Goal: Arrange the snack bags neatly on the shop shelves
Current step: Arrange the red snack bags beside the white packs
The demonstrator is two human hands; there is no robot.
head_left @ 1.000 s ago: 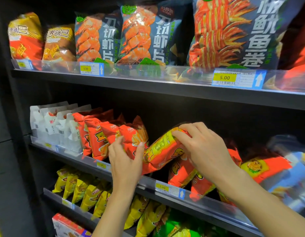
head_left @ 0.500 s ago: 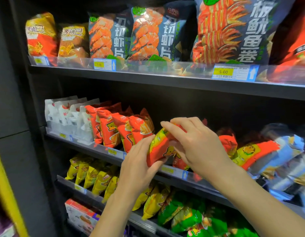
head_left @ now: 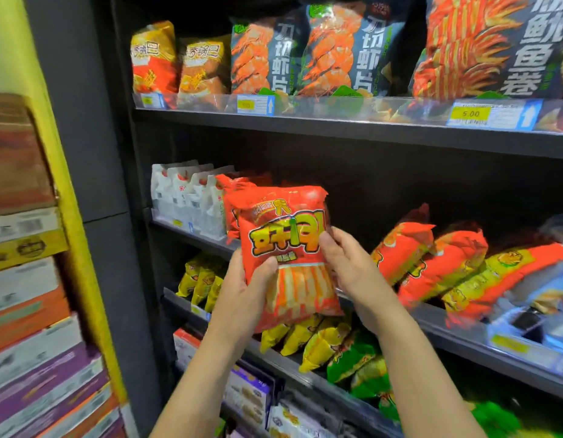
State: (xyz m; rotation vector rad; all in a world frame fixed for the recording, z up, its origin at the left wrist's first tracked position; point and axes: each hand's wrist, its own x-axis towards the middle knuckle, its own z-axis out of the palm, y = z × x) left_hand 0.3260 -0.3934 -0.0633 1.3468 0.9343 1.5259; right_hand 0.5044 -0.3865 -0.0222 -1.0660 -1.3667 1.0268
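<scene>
Pulled off the shelf (head_left: 457, 338) — orange snack bag (head_left: 286, 241), upside down, left hand (head_left: 242, 292) gripping it, right hand (head_left: 353, 273) pinching its edge

A shop is shown. Dark shelves (head_left: 337, 131) are stocked with rows of packaged snack bags (head_left: 330, 52), and yellow price labels (head_left: 469, 114) are set behind clear rails (head_left: 321, 105) along the shelf edges. Stacked printed cartons (head_left: 24, 298) are seen at the left.

stack of cardboard cartons (head_left: 27, 279) at far left, brown, white, orange and purple, blurred, yellow-green wall strip (head_left: 8, 42) behind them, dark grey side panel (head_left: 94, 121), yellow price label (head_left: 469, 114) reading 5.00, purple box (head_left: 248, 393) low down
</scene>
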